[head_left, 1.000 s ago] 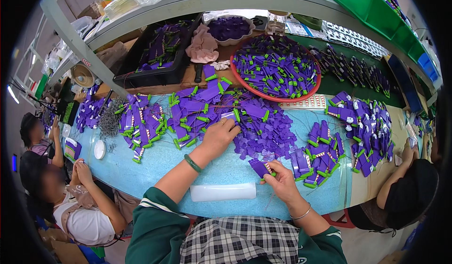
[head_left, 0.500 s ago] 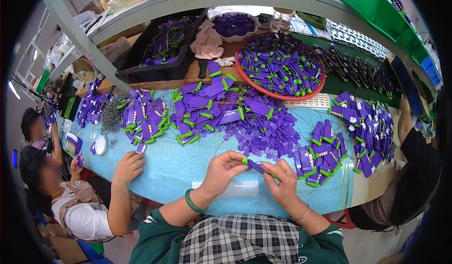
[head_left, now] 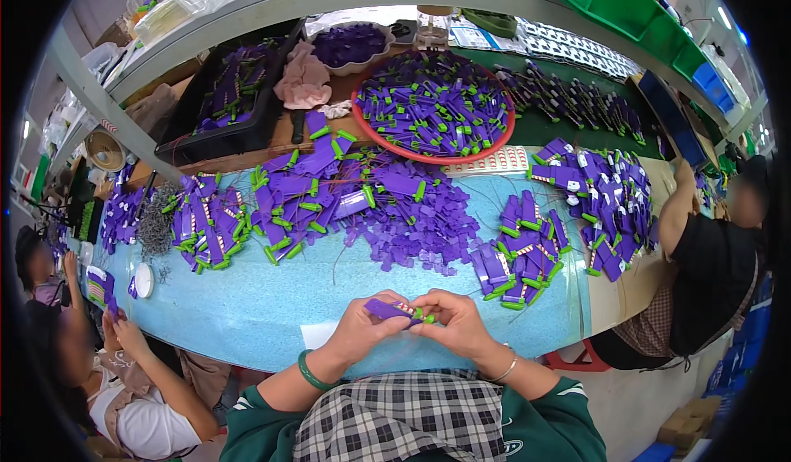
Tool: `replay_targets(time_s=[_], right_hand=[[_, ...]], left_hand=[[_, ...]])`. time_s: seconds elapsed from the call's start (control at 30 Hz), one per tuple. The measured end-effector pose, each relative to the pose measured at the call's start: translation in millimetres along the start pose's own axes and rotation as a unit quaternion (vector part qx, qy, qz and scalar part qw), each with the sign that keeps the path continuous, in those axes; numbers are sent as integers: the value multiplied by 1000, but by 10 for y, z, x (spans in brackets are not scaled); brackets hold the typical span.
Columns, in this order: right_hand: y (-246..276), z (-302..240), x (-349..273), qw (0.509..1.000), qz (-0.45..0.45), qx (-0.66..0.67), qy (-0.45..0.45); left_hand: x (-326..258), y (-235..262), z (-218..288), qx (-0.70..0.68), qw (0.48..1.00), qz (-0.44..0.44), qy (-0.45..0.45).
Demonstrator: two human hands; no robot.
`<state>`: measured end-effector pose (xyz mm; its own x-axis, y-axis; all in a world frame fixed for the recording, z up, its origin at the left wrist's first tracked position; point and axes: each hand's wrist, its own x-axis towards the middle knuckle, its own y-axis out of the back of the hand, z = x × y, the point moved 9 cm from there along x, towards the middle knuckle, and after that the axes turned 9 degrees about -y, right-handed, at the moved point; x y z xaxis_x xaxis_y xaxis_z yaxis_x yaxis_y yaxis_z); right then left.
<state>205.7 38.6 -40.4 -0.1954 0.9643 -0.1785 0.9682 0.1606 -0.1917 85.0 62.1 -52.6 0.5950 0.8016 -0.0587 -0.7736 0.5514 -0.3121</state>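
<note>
And straight in with a dark green top (head_left: 264,425), cut with loose sleeves (head_left: 554,410), and flashing white stripes (head_left: 571,389) close to the cuffs! Carrying a small white emblem (head_left: 512,446) low on the right, too. Sporting a smooth, chunky green bangle (head_left: 303,370) behind the left hand (head_left: 354,330), then answering with a slim silvery bracelet (head_left: 508,371) behind the right hand (head_left: 457,326). Across the front, wearing checked cloth (head_left: 404,421) in black, grey and white, rumpled along the upper edge.

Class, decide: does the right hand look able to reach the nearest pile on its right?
Probably yes: bare table lies between the right hand and the pile, though that hand holds a purple piece.
</note>
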Motion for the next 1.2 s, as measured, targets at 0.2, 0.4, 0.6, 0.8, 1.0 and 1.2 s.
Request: replay_targets(time_s=[0.2, 0.4, 0.6, 0.8, 1.0, 1.2], right_hand=[[-46, -468, -13, 970, -114, -183, 111], [-130, -654, -12, 918, -89, -325, 208], [822, -716, 209, 707, 255, -647, 129], [802, -582, 297, 726, 215, -639, 135], [723, -642, 178, 900, 148, -401, 89], [170, -650, 42, 967, 47, -221, 113]], left_hand=[[-1, -142, 507, 130, 981, -84, -114], [60, -216, 670, 284, 937, -125, -159], [-32, 377, 830, 133, 981, 83, -115], [13, 304, 661, 126, 979, 108, -122], [94, 155, 279, 141, 986, 52, -68], [189, -185, 86, 121, 992, -22, -25]])
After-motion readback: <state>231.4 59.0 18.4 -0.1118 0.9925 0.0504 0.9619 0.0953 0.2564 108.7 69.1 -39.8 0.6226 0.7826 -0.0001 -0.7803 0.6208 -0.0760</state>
